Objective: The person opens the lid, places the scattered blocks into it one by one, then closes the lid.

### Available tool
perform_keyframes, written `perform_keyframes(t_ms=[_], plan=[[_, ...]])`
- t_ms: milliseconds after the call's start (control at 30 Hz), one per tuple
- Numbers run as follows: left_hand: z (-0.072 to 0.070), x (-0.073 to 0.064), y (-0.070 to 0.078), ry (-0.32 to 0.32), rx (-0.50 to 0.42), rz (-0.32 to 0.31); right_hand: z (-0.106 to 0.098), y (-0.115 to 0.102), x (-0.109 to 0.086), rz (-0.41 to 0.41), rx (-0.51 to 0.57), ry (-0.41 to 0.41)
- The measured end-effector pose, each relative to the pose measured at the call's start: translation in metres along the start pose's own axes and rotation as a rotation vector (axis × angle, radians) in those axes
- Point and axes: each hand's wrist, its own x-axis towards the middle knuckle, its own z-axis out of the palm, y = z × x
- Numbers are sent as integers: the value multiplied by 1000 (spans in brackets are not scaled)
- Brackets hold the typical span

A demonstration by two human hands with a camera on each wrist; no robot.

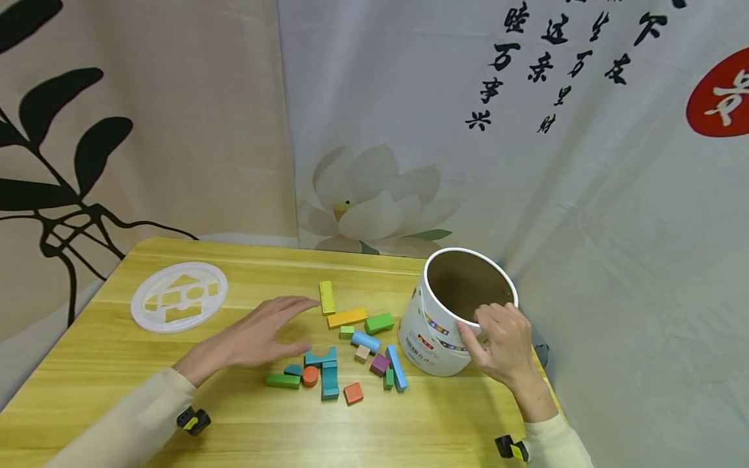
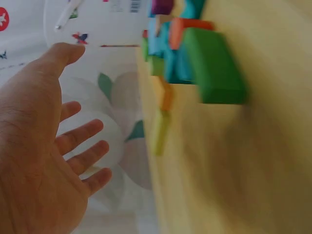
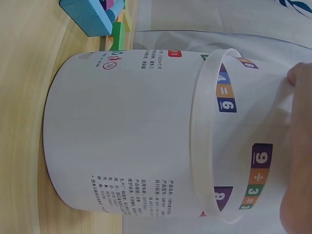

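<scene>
My left hand [image 1: 257,335] hovers over the table at the left of a loose group of wooden blocks. Its fingers and thumb are spread, and it holds nothing; the left wrist view shows its palm [image 2: 36,156] too. By its fingertips lies a yellow block [image 1: 327,298], and below the thumb are a green block [image 1: 283,381] and an orange-red round block [image 1: 310,376]. With my right hand [image 1: 502,341] I grip the near rim of a white printed bucket [image 1: 430,338], fingers curled over the edge. The bucket stands upright; its visible interior is brown, and its bottom is hidden.
A white oval lid [image 1: 146,318] with shaped cut-outs lies at the table's left. Several more blocks, including an orange one [image 1: 346,318], a long blue one [image 1: 396,368] and a red one [image 1: 354,393], lie between hand and bucket. A printed curtain [image 1: 374,97] hangs behind the table.
</scene>
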Motion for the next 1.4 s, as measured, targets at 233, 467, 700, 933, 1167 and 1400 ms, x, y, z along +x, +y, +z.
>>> perform_keyframes(t_ms=[233,467,700,933,1167,1400], plan=[[18,-43,-11,7,25,38,-1,-1,-2,12,0,7],[31,-64,-13,-31,55,2,-1,0,-5,21,-5,23],[42,-66,-11,-8,64,-47,0,-1,-6,30,3,31],[49,-68,-11,52,80,-92,1,-3,-4,22,8,37],[52,-68,-15,82,48,-54,2,-2,-3,18,6,44],[51,-70,-16,64,-4,-30,4,-2,-2,16,15,47]])
